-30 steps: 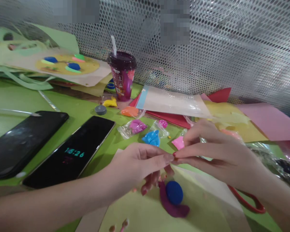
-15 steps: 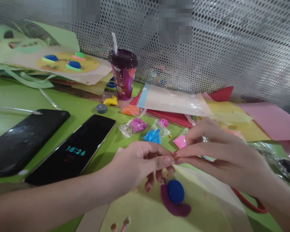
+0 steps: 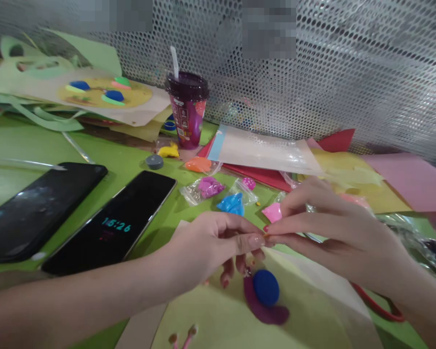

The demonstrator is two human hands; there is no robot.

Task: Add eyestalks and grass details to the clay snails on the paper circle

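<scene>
My left hand (image 3: pixel 218 247) and my right hand (image 3: pixel 323 225) meet fingertip to fingertip above a yellow paper sheet (image 3: pixel 210 320). Both pinch a tiny orange-yellow bit, mostly hidden by the fingertips; its kind is hard to make out. On the sheet below lies a snail shape: a round blue clay disc (image 3: pixel 266 287) resting against a curved purple clay strip (image 3: pixel 263 312). Two small pink stalks with brownish tips (image 3: pixel 189 334) show near the sheet's lower edge. Just beyond my fingers sit a pink clay lump (image 3: pixel 272 212) and a blue clay lump (image 3: pixel 232 203).
Two black phones (image 3: pixel 112 223) lie left, one showing 15:26. Behind them are a purple cup (image 3: pixel 187 109) with a straw, bagged purple clay (image 3: pixel 210 186), orange clay (image 3: pixel 198 165) and yellow clay (image 3: pixel 169 150). Coloured papers (image 3: pixel 410 179) lie right; a perforated metal panel (image 3: pixel 225 72) stands behind.
The view has shifted very slightly. Both hands keep the same fingertip-to-fingertip pinch, and the clay pieces on the sheet stay where they were.
</scene>
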